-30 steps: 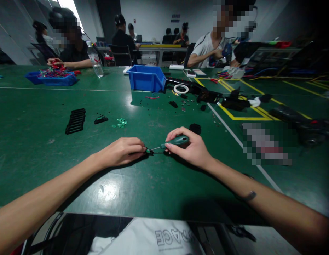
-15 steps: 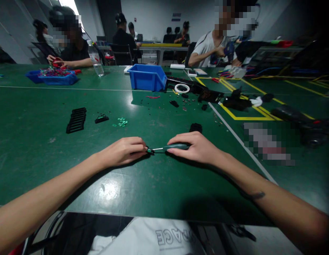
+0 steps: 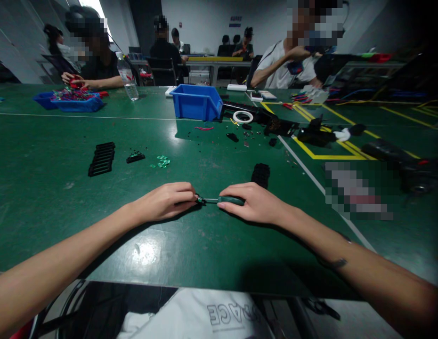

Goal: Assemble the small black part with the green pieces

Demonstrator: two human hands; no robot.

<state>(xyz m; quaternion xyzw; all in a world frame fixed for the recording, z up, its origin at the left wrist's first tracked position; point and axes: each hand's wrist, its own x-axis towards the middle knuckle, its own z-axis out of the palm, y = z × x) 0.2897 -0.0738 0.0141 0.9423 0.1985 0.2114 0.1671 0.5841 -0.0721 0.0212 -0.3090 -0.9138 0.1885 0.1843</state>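
My left hand [image 3: 174,201] is closed on a small black part with a green piece [image 3: 200,200], mostly hidden by the fingers. From the right, my right hand [image 3: 252,201] grips the dark green handle of a screwdriver [image 3: 230,200]. Its metal shaft lies level and its tip meets the small part at my left fingertips. Just beyond my right hand is a ridged stack of black parts [image 3: 260,175]. Farther left lie small green pieces [image 3: 163,162], a black piece with tiny bits on it [image 3: 135,157] and a row of black frames [image 3: 101,159].
A blue bin [image 3: 196,102] stands mid-table, with a white ring [image 3: 243,117] and scattered small bits near it. Blue trays of wires [image 3: 77,102] and a water bottle [image 3: 129,82] are at far left. Black equipment [image 3: 413,162] lies right. Other people sit across the table.
My right hand and the screwdriver have shifted slightly left and down, and the shaft is now level. More of the black stack shows. The person across at right has raised a hand.
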